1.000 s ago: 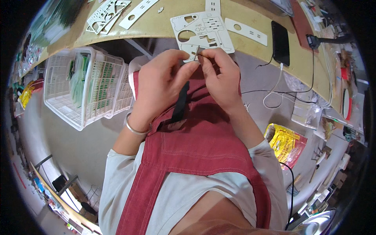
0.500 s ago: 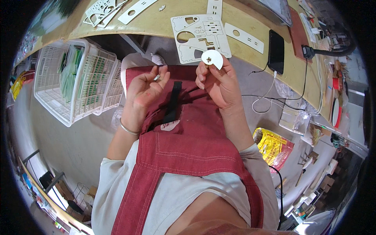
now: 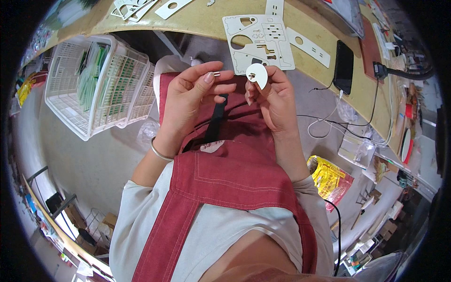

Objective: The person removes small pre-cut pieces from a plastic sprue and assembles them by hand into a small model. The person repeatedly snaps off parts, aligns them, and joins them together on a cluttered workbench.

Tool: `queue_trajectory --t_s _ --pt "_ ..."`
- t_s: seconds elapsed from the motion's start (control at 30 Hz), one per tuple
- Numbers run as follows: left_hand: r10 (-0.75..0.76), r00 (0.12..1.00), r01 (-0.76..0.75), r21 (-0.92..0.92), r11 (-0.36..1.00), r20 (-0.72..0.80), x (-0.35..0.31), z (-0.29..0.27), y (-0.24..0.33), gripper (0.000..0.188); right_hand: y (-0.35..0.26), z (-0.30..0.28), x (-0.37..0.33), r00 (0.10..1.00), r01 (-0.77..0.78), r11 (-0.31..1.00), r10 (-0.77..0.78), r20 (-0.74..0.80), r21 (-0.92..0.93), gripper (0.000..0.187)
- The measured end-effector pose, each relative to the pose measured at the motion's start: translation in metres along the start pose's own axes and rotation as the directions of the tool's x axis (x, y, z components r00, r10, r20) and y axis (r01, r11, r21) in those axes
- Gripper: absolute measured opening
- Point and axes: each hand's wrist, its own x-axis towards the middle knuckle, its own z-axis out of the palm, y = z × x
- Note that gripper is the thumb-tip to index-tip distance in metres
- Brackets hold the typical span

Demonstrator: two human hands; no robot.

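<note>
1. Left hand [image 3: 191,96] has risen and swung nearer the right hand [image 3: 278,104] since half a second ago, its palm no longer turned up; the white disc [image 3: 261,76] has tilted, and the whole head view has shifted slightly.
2. From the head view, the left thumb and forefinger pinch a small pale, shiny piece [image 3: 216,74], while the other fingers are loosely spread. What the piece is made of is too small to tell.
3. Right thumb and fingers are closed on the lower edge of the disc, which is held up just beyond the apron [image 3: 239,174], near the perforated white sheet [image 3: 253,50].
4. As far as can be judged, the work is partway: disc and small piece are both in hand but apart, and any joining of the two remains undone. Plenty of loose cut-outs remain inside the sheet, which juts over the edge of the table [image 3: 206,23].
5. Flat, thin and smooth, the disc has a dark cut-out off its middle; whether anything fills that opening is unclear.
</note>
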Motion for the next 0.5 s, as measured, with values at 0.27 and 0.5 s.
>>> queue_trajectory --t_s 0.27,0.5 --pt "0.366 0.928 -0.366 0.373 0.852 0.075 -0.003 0.01 -0.01 0.023 0.001 0.002 -0.003 1.0 0.021 0.993 -0.019 0.018 -0.118 0.022" --pt "0.481 0.855 -0.504 0.523 0.688 0.191 0.002 0.018 -0.011 0.018 0.0 0.008 -0.005 0.993 0.113 0.958 -0.104 0.047 -0.263 0.017"
